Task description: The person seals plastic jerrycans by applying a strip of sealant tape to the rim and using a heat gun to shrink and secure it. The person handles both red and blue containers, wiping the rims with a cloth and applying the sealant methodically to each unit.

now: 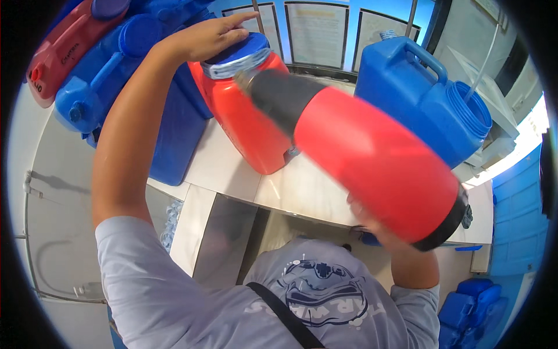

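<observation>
An orange-red plastic jug (247, 122) stands on the tiled counter in front of me. It has a wide blue cap (239, 46), and a clear crinkled plastic band (237, 65) circles its neck. On top of the cap my left hand (212, 38) lies with its index finger stretched out. My right hand (378, 230) grips a red heat gun (378, 157), whose body hides most of my fingers. The gun's black nozzle (285, 99) points at the jug's neck, and its blurred tip covers part of the jug's right side.
A blue jug (401, 87) with an uncapped wide mouth stands on the right of the counter (302, 192). Blue containers (174, 134) and a red one (72, 49) crowd the left. Framed papers (317, 35) hang behind. More blue containers (474, 308) sit low at right.
</observation>
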`<state>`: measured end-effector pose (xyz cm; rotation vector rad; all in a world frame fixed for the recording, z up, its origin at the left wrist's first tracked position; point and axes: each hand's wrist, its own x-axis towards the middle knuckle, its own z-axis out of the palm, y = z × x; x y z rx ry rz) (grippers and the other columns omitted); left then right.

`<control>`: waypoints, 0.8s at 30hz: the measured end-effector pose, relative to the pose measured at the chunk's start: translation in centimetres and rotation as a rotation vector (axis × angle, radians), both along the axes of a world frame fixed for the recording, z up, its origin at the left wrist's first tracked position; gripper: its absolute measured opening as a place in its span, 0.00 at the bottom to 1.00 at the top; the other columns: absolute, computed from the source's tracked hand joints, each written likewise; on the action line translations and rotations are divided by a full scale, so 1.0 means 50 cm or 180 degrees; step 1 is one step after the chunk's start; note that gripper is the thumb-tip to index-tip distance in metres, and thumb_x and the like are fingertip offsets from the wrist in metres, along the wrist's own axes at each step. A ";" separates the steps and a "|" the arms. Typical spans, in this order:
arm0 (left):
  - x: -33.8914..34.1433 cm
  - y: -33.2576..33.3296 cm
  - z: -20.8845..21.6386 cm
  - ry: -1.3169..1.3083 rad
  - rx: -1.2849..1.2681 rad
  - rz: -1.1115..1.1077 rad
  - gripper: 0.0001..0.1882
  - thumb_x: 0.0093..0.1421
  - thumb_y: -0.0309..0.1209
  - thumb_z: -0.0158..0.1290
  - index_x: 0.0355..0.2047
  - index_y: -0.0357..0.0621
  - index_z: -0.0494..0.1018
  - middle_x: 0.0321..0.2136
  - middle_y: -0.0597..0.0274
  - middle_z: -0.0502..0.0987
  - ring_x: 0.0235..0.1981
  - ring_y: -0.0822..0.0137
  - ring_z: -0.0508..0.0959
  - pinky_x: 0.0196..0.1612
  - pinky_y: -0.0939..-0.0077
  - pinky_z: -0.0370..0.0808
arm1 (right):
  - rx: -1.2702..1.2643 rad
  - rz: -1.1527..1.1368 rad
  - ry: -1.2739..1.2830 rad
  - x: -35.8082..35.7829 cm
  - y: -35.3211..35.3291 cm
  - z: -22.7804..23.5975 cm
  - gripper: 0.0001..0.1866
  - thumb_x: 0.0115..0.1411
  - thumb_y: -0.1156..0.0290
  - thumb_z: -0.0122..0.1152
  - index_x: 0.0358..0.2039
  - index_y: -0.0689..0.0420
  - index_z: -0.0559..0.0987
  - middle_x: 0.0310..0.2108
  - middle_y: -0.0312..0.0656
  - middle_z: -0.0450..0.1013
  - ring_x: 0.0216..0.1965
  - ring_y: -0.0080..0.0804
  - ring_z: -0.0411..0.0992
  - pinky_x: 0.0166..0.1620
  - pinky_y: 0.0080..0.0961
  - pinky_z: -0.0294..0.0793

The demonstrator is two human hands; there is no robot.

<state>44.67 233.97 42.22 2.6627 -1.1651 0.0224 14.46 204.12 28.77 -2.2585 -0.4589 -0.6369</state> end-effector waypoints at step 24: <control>0.001 0.011 0.001 -0.0492 -0.0475 -0.0208 0.29 0.72 0.43 0.42 0.70 0.48 0.55 0.49 0.48 0.76 0.51 0.56 0.75 0.60 0.69 0.67 | -0.0945 -0.0291 -0.0849 0.002 -0.005 0.016 0.16 0.53 0.72 0.70 0.44 0.56 0.81 0.39 0.38 0.78 0.39 0.32 0.76 0.44 0.30 0.75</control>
